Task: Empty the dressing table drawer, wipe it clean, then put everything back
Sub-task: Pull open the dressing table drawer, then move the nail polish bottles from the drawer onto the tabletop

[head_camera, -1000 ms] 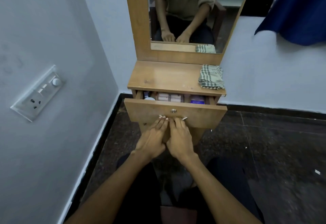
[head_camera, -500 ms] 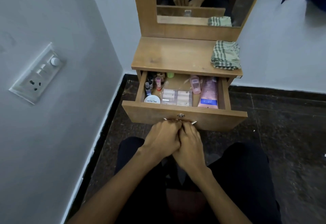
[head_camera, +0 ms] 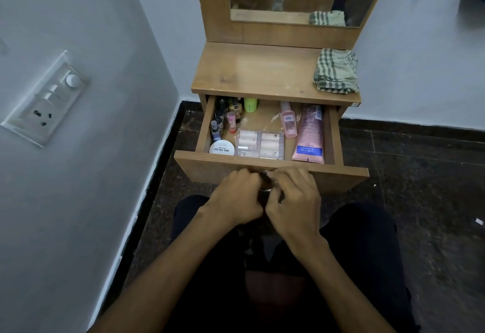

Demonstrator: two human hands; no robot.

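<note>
Drawer (head_camera: 199,128) now far out, where a second ago it showed a slit; contents exposed, emptying can start. Left to right inside: nail polish tin (head_camera: 222,147) front-left corner, sachet pack (head_camera: 260,144) mid-front, pink tube (head_camera: 309,133) right side. Left hand (head_camera: 236,196) and right hand (head_camera: 294,201) curled on the handle (head_camera: 265,175). Checked cloth (head_camera: 336,71) on worktop's right edge, untouched.
</note>
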